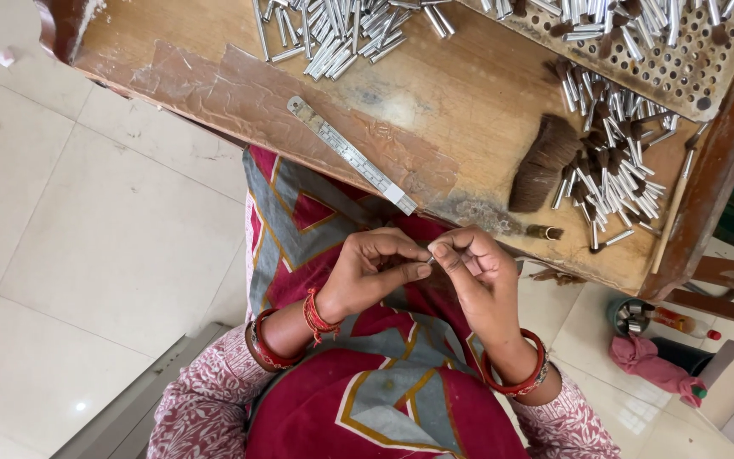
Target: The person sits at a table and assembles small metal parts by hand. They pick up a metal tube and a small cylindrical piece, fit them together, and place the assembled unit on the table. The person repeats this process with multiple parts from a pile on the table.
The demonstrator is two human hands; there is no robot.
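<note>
My left hand (pixel 375 270) and my right hand (pixel 476 265) meet over my lap, just below the wooden table's front edge. Their fingertips pinch a small silver metal tube (pixel 431 257) between them; most of it is hidden by the fingers. Both wrists wear red bangles. On the table to the right lies a bundle of dark brown bristle hair (pixel 544 161) beside a pile of silver tubes (pixel 618 183), some with brown tufts in them. One tufted tube (pixel 545 231) lies alone near the table edge.
A wooden table (pixel 460 93) holds a metal ruler (pixel 352 155), another heap of plain silver tubes (pixel 333 34) at the top, and a perforated board (pixel 681 59) with tubes at the top right. Beside the tiled floor's table leg sit a small can (pixel 632 316), a pink cloth (pixel 652 357) and a bottle.
</note>
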